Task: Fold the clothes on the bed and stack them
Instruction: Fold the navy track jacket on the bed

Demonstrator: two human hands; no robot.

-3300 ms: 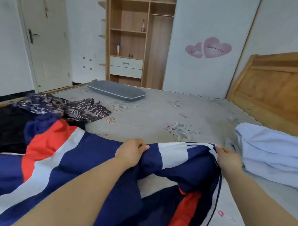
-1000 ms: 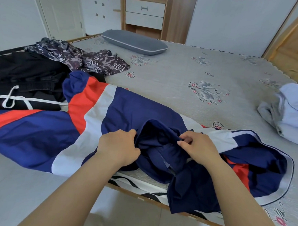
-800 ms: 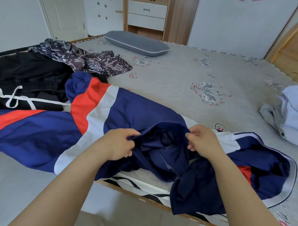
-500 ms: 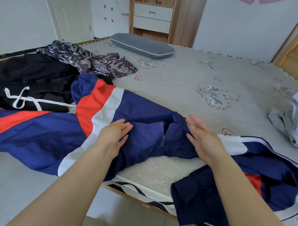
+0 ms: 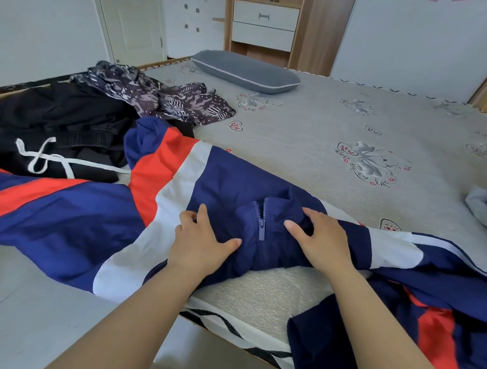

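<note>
The bed [image 5: 308,137] carries the clothes, and its near edge runs slantwise below the hands, with a black-and-white striped border just under the mattress top. The navy, red and white jacket [image 5: 223,183] lies across that near edge: one part spreads out past the edge toward the floor side, another hangs over the edge at the lower corner of the view, and a bare strip of mattress shows between them. Beyond the jacket the bed's grey patterned cover lies open for a wide stretch toward the far side, where a grey pillow [image 5: 246,71] rests close to the far edge. Beside the jacket, toward the bed's foot corner, sit a black garment with a white drawstring [image 5: 58,126] and a dark patterned garment [image 5: 157,97], the two touching. A pale grey garment [image 5: 484,207] shows at the frame's edge on the opposite side. The left hand [image 5: 200,241] lies on the jacket's navy cloth with fingers spread and thumb out toward the zipper [image 5: 261,224]. The right hand [image 5: 320,240] rests on the bunched cloth just beside the zipper, fingers loosely bent over the fold; whether it pinches the cloth cannot be told.
</note>
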